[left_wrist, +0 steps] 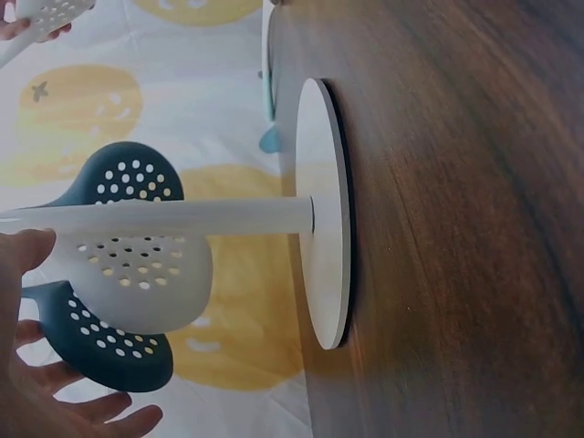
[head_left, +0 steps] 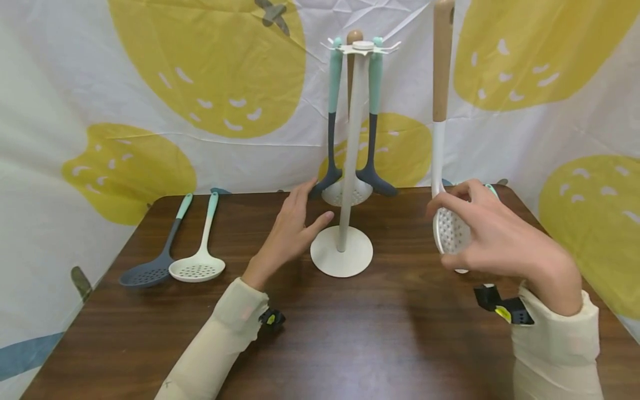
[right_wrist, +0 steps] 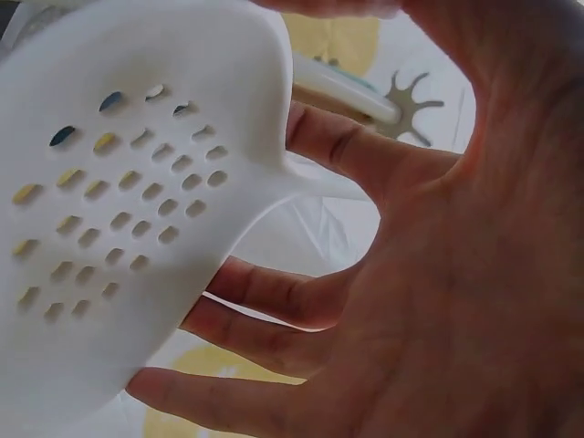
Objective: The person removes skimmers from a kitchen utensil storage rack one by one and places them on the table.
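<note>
A white skimmer with a wooden handle stands handle-up in the air on the right, gripped near its perforated head by my right hand. The right wrist view shows fingers along the edge of that head. My left hand reaches beside a white utensil stand, its fingers extended by a dark skimmer hanging there. In the left wrist view, those fingers lie near the dark perforated head. Another dark skimmer and a white one also hang from the stand.
A dark grey skimmer and a white skimmer with a mint handle lie on the wooden table at left. Behind my right hand a mint handle tip shows. A lemon-print cloth hangs behind the table.
</note>
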`<action>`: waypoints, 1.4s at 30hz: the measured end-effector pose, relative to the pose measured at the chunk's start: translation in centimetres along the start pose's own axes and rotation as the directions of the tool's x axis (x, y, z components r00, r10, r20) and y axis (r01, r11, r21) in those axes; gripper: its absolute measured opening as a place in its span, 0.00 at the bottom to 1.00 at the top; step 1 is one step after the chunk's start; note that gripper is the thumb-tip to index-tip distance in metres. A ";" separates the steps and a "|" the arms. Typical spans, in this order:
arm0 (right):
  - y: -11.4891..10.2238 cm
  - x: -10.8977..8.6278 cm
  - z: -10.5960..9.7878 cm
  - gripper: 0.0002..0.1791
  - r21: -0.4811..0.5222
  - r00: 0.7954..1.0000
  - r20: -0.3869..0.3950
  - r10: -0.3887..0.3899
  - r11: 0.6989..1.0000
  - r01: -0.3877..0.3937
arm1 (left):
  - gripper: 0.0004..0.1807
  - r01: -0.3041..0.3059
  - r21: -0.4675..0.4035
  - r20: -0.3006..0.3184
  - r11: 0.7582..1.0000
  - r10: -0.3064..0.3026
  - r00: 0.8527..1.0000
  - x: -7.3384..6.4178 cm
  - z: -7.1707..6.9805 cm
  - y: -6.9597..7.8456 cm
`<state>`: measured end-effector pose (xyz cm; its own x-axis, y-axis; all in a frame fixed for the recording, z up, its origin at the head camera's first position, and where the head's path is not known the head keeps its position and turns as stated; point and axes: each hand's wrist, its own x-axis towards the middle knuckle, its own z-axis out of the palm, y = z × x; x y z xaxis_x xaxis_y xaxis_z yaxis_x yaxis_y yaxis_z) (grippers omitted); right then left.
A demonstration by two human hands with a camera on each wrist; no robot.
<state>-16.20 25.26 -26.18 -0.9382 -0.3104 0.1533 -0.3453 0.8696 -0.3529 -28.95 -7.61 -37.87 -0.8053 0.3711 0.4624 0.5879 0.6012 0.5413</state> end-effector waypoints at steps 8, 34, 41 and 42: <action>2.3 2.8 1.8 0.28 -0.018 0.996 0.076 0.050 0.999 -0.049 | 0.43 -0.008 0.002 0.008 1.000 0.008 1.000 0.1 0.0 0.0; 3.9 6.9 9.1 0.47 -0.169 0.847 0.392 0.358 0.934 -0.316 | 0.45 0.006 0.004 0.035 1.000 -0.007 0.999 0.1 0.0 0.1; 3.9 6.8 9.5 0.49 -0.189 0.835 0.409 0.367 0.930 -0.316 | 0.45 0.009 0.006 0.034 1.000 -0.009 0.999 0.0 0.1 0.0; 4.0 6.8 9.5 0.49 -0.191 0.833 0.413 0.368 0.929 -0.316 | 0.45 0.009 0.005 0.033 1.000 -0.009 0.999 0.0 0.1 0.0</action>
<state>-24.17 22.94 -35.34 -0.9184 -0.0971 -0.3834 -0.0199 0.9795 -0.2005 -28.98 -7.60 -37.95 -0.8126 0.3892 0.4339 0.5805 0.6079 0.5417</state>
